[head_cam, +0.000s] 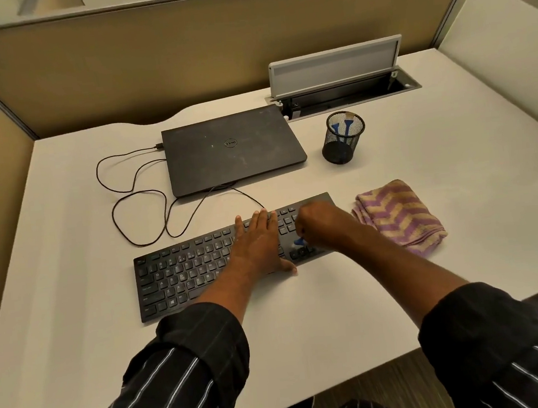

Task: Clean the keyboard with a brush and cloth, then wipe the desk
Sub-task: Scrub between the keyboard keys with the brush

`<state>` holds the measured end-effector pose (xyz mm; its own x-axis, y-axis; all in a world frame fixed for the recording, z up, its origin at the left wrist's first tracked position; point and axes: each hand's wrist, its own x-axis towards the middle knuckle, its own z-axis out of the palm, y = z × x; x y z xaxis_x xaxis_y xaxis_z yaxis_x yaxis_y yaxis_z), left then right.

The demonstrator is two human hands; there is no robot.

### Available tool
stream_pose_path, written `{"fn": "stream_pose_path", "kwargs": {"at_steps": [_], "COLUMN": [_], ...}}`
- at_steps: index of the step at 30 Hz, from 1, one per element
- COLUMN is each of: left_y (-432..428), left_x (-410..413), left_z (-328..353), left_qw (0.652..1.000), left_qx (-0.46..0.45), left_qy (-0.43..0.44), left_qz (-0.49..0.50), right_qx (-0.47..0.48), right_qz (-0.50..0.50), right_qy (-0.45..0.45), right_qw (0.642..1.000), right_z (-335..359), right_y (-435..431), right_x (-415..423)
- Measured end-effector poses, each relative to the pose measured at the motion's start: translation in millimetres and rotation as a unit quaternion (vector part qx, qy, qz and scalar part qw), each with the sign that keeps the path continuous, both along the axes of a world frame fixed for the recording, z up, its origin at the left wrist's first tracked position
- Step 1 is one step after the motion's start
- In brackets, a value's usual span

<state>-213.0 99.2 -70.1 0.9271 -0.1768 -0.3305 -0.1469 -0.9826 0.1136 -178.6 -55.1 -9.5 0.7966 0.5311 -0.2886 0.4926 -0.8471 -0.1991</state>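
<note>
Keyboard [182, 272] lies under spread left fingers [257, 217] while right fingers [301, 228] grip blue brush [298, 241]

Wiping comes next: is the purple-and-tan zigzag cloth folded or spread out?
Folded: the purple-and-tan zigzag cloth shows stacked layered edges, lying beside the black keyboard.

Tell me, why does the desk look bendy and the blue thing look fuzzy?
Head view: the wide-angle lens bows the desk at its edges; the blue brush in the right hand is smeared, probably by motion; the keyboard letters are readable.
</note>
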Motion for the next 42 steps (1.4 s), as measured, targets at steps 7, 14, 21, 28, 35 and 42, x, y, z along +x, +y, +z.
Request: {"fn": "stream_pose_path", "kwargs": {"at_steps": [7, 14, 21, 28, 35, 42], "left_y": [1.0, 0.3, -0.1, -0.1, -0.1, 0.2], "left_x": [-0.3, 0.2, -0.8, 0.2, 1.4, 0.0], "left_z": [-2.4, -1.6, -0.8, -0.3, 0.5, 1.8], "left_qw": [1.000, 1.000, 1.000, 1.000, 1.000, 1.000], "left_qx": [-0.005, -0.003, -0.003, -0.002, 0.003, 0.000], "left_qy": [0.002, 0.005, 0.003, 0.007, 0.017, 0.021], "left_qz": [0.000, 0.000, 0.001, 0.000, -0.004, -0.006], "right_qx": [0.039, -0.011, -0.014, -0.013, 0.035, 0.019], "right_qz": [-0.031, -0.019, 0.003, 0.032, -0.034, -0.043], "right_qy": [-0.018, 0.004, -0.004, -0.005, -0.017, 0.008], "right_qw": [0.999, 1.000, 1.000, 0.999, 0.999, 0.999], "right_z": [7.7, 0.2, 0.2, 2.8, 7.7, -3.9], "right_y": [-0.9, 1.1, 4.2, -5.8, -18.7, -25.9], "right_x": [7.3, 0.0, -0.2, 3.1, 6.4, -14.6]}}
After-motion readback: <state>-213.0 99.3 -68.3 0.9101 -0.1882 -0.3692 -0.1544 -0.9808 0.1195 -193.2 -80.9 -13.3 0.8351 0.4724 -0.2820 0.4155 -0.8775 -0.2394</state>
